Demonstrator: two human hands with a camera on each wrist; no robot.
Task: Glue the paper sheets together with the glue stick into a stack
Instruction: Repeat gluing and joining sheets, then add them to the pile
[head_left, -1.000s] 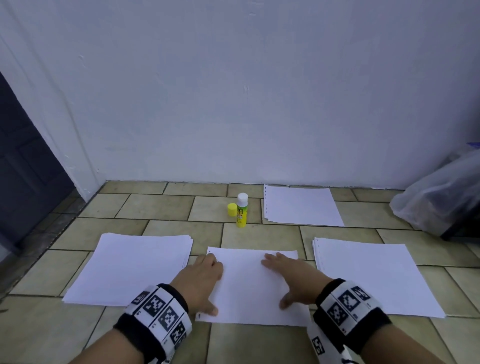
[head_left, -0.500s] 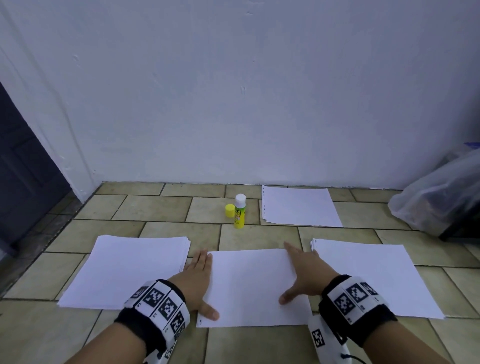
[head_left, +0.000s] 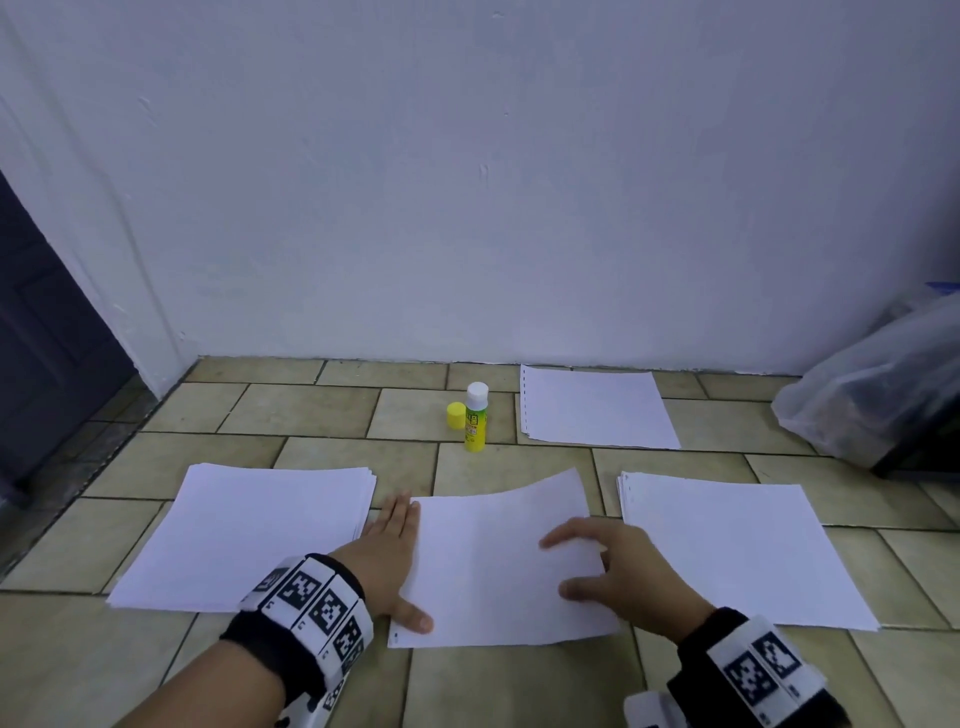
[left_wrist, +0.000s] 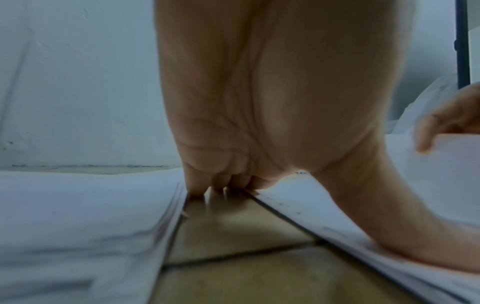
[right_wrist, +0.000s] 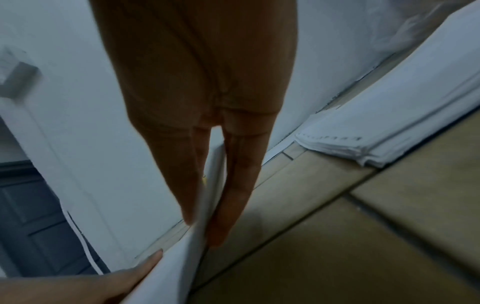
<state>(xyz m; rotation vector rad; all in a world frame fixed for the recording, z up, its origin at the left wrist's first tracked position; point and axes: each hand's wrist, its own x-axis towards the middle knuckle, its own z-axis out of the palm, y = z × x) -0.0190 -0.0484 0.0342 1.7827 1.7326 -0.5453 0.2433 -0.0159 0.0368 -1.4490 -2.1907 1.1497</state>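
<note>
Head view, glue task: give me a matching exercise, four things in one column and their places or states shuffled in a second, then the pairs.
Things
1. glue stick
2. yellow cap
3. centre sheet
4. left hand

Places or states
A. right side lifted off the tiles by the right hand
B. standing upright, uncapped, on the tiled floor
C. flat beside the centre sheet's left edge, thumb on the sheet's near corner
D. on the floor just left of the glue stick

Pairs: 1-B, 2-D, 3-A, 4-C
</note>
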